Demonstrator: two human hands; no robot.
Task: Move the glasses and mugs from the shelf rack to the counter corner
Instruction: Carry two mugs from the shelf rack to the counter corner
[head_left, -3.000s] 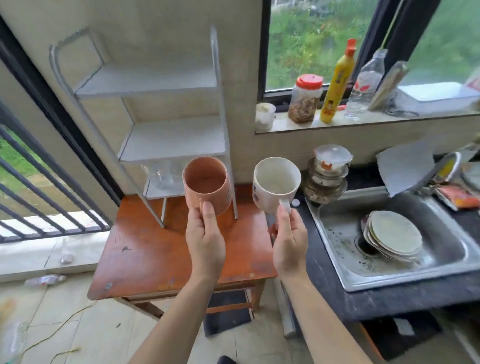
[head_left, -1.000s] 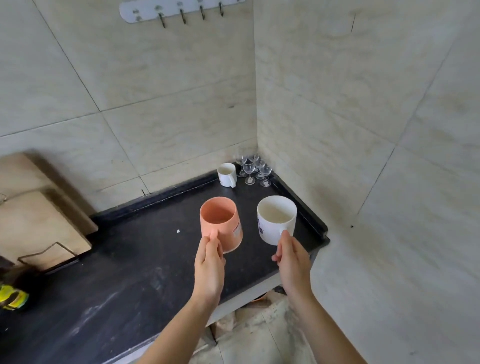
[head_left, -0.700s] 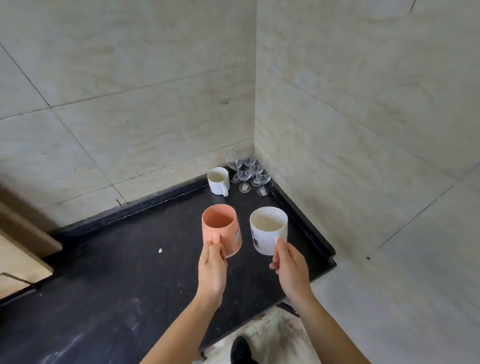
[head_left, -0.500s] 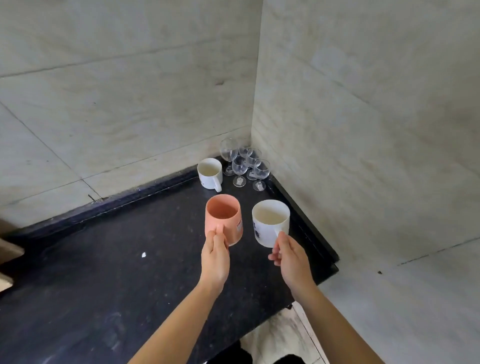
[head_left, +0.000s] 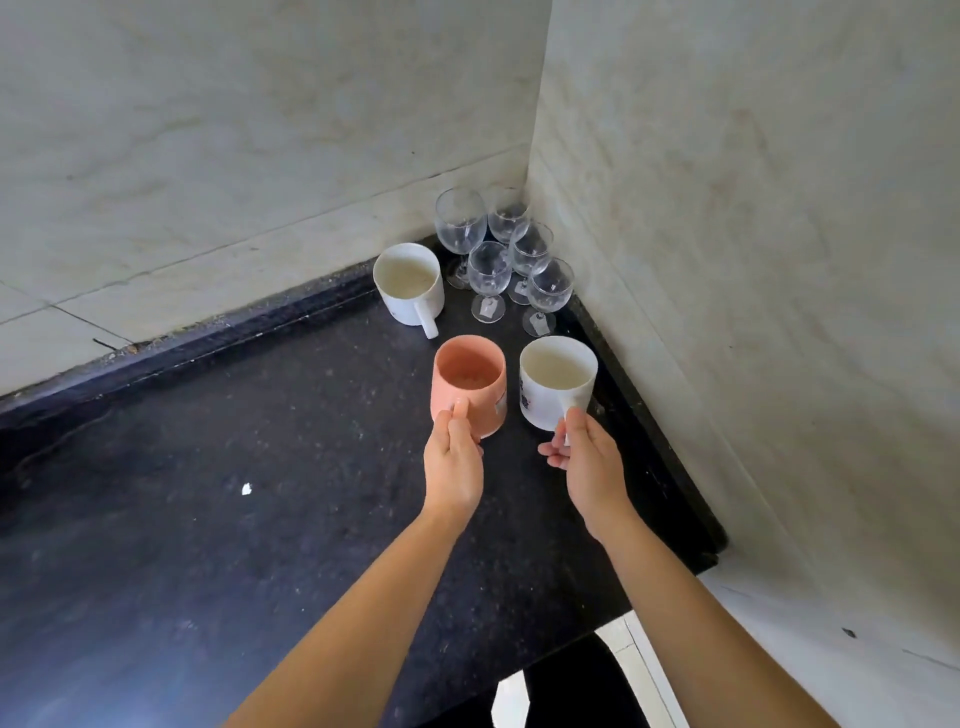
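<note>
Two smooth cylindrical mugs, pink mug (head_left: 469, 384) in left-hand grip (head_left: 453, 462), white mug (head_left: 557, 382) in right-hand grip (head_left: 592, 462).

Stemmed glasses (head_left: 511, 254) stand in the counter (head_left: 208, 467) corner, a mug (head_left: 409, 284) left of them.

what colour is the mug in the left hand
Salmon pink, the mug in the left hand, clearest in the head view.

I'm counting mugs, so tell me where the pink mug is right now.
In the head view the pink mug is in the left hand, above the black counter, just left of the white mug in the right hand.
</note>
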